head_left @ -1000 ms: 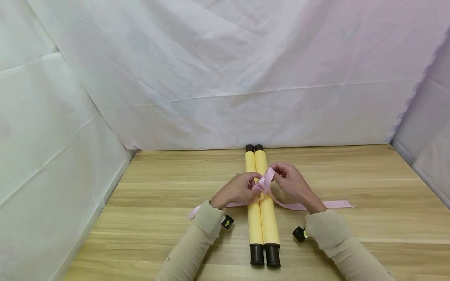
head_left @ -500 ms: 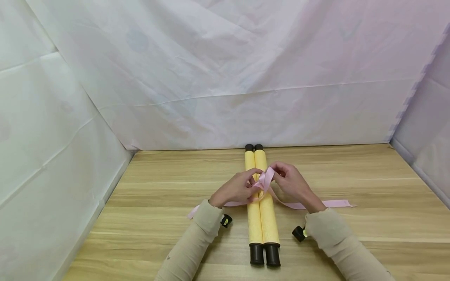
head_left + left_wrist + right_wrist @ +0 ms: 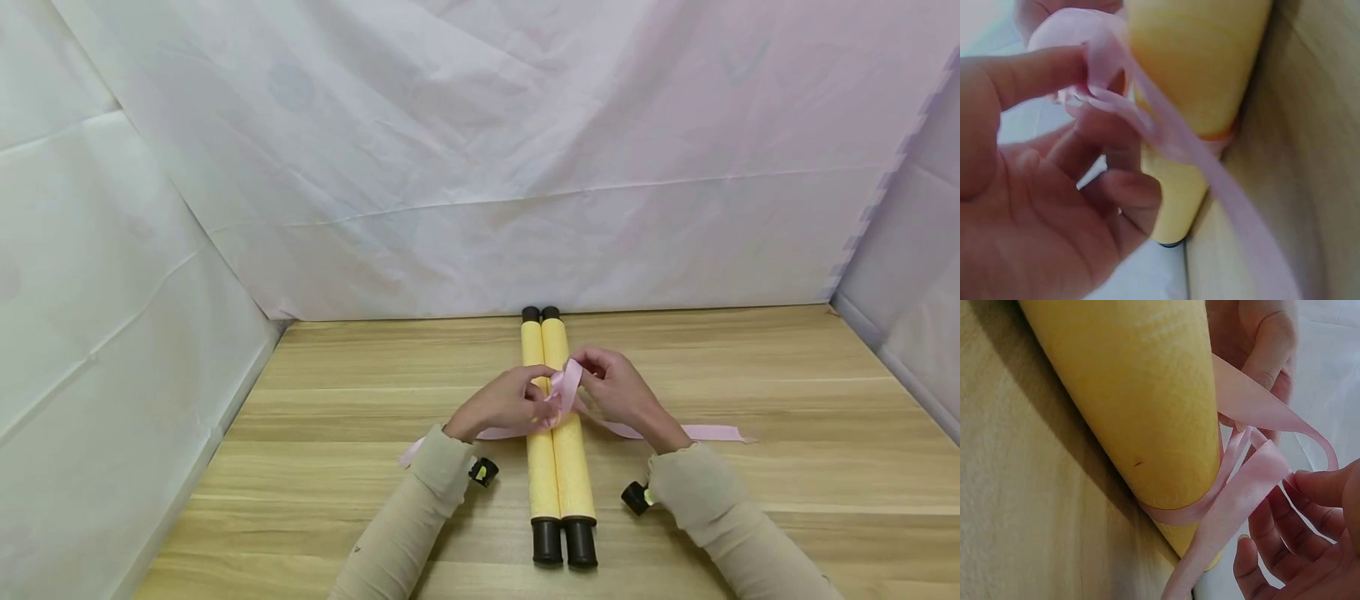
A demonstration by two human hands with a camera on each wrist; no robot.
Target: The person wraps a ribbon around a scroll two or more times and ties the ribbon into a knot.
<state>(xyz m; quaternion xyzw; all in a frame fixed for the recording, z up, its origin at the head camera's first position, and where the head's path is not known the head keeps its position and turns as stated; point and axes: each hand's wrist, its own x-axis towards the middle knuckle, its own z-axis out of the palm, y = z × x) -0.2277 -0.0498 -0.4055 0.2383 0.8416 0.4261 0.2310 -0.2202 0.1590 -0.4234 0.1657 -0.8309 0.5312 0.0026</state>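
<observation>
My first worry is slack. The pink ribbon stands up in a loop between the left grip and the right grip, and if either one eases off, I'd expect its smooth surface to let the crossing slip loose. Uneven pulling is my second: a harder tug from one side could draw the loop out, or turn the two yellow rolls where they lie side by side. The left tail and right tail run beneath the wrists onto the bench, so a cuff might snag or pin one.

I read the left grip as pinching a bunched fold of ribbon, directly above the rolls. The right grip pinches a strand between thumb and forefinger, just right of the rolls and raised off the bench. So the ribbon bridges the two grips, while its lower band appears to pass round both rolls, just under the hands; on my right wrist view it lies against the yellow surface. Which strand goes under which at the crossing I can't tell, because the left grip covers part of it.
</observation>
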